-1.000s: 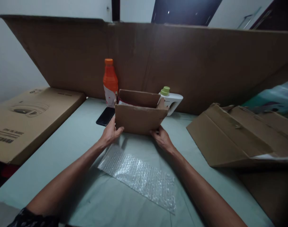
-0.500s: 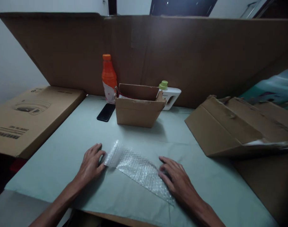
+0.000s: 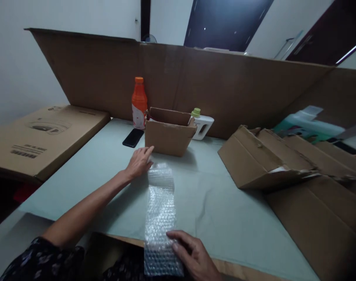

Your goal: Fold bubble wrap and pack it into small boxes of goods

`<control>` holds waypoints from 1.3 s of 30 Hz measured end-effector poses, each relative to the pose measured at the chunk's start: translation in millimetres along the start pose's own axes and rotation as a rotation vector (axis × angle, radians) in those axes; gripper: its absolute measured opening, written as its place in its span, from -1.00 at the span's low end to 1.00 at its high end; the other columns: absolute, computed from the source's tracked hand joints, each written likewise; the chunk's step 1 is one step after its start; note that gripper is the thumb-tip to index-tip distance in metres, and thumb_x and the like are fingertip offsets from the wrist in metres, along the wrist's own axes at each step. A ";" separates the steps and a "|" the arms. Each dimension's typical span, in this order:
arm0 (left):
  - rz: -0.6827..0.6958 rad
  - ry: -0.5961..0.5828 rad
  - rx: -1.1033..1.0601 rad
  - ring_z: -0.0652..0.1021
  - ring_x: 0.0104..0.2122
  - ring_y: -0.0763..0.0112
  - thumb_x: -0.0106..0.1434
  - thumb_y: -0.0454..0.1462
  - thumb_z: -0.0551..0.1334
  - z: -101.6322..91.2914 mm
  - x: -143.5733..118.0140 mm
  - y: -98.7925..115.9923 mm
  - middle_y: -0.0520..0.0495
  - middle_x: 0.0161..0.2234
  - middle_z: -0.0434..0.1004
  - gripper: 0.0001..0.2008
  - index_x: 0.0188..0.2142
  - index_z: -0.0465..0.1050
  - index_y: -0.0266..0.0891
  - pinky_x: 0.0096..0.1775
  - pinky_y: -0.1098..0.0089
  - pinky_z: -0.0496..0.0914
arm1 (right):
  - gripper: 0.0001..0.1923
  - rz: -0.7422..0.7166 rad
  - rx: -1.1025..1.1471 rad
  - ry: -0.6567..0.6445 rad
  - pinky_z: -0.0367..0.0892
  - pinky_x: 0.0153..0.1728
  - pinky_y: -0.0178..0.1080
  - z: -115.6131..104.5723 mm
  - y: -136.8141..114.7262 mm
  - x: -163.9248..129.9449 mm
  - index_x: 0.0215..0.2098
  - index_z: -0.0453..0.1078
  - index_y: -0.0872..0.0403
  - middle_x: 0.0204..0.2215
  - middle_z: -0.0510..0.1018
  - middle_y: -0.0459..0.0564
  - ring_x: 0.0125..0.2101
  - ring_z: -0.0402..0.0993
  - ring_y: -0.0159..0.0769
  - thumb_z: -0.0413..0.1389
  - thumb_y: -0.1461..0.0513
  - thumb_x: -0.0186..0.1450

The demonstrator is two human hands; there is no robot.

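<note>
A strip of bubble wrap [image 3: 160, 210] lies lengthwise on the pale green table [image 3: 225, 210], running from the near edge toward a small open cardboard box [image 3: 168, 134]. My left hand [image 3: 139, 162] rests at the strip's far end, fingers on its curled edge, just in front of the box. My right hand [image 3: 192, 253] presses flat on the strip's near end at the table's front edge.
Behind the box stand an orange bottle [image 3: 139, 102] and a white bottle with a green cap [image 3: 202, 124]; a black phone [image 3: 133, 137] lies to the left. A large flat carton [image 3: 43, 136] sits at left, collapsed cartons [image 3: 266, 160] at right, a cardboard wall [image 3: 225, 86] behind.
Both hands left the small box and went to the bubble wrap. The strip has been turned from lying crosswise to pointing away from me, left hand at its far end, right hand at its near end.
</note>
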State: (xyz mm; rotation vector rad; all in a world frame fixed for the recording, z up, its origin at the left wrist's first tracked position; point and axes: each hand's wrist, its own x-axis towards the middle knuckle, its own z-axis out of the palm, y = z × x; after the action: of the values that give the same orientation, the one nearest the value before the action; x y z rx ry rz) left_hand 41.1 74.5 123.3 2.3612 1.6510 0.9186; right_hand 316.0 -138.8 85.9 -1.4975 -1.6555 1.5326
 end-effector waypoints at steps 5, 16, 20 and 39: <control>0.145 -0.126 -0.082 0.38 0.24 0.14 0.17 -0.50 0.11 -23.3 -82.2 4.7 -0.16 0.17 0.46 -0.40 0.19 0.33 -0.14 0.24 -0.03 0.31 | -0.48 0.030 0.352 -0.056 0.38 0.01 -0.08 13.4 -4.7 2.4 0.01 0.53 0.01 -0.09 0.60 0.10 -0.08 0.52 -0.09 0.23 -0.13 0.24; -0.041 -0.241 -0.467 0.56 0.04 0.14 0.25 -0.36 0.20 -40.9 -210.4 71.2 -0.14 0.04 0.59 -0.46 0.22 0.33 -0.03 0.05 0.05 0.49 | -0.46 -0.032 0.770 -0.121 0.52 -0.41 -0.13 16.2 -36.1 8.7 0.10 0.46 0.04 -0.18 0.60 0.20 -0.29 0.59 -0.10 0.08 -0.10 0.32; -0.406 -0.199 -0.429 0.59 -0.36 0.30 0.33 -0.26 0.14 -17.0 -183.6 57.7 -0.07 -0.31 0.64 -0.59 0.16 0.41 -0.21 -0.28 0.30 0.49 | -0.43 -0.171 0.458 0.103 0.55 -0.31 -0.11 14.0 -32.6 16.4 0.33 0.17 0.00 -0.09 0.61 0.21 -0.21 0.61 -0.10 0.02 0.00 0.42; -0.077 -0.116 -0.288 0.52 -0.16 0.23 0.38 -0.32 0.15 -20.1 -189.7 52.6 -0.11 -0.15 0.56 -0.55 0.24 0.26 -0.10 -0.09 0.18 0.45 | -0.80 -0.567 -0.487 0.152 0.48 -0.15 -0.10 16.0 -39.3 64.3 -0.09 0.48 0.01 -0.20 0.66 0.01 -0.21 0.58 -0.20 0.02 0.23 0.44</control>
State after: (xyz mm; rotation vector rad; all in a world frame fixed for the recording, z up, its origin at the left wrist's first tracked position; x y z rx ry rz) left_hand 31.0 -119.2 84.3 2.1041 1.4468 0.9167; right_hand 265.5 -81.3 94.4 -1.1554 -2.2082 0.7325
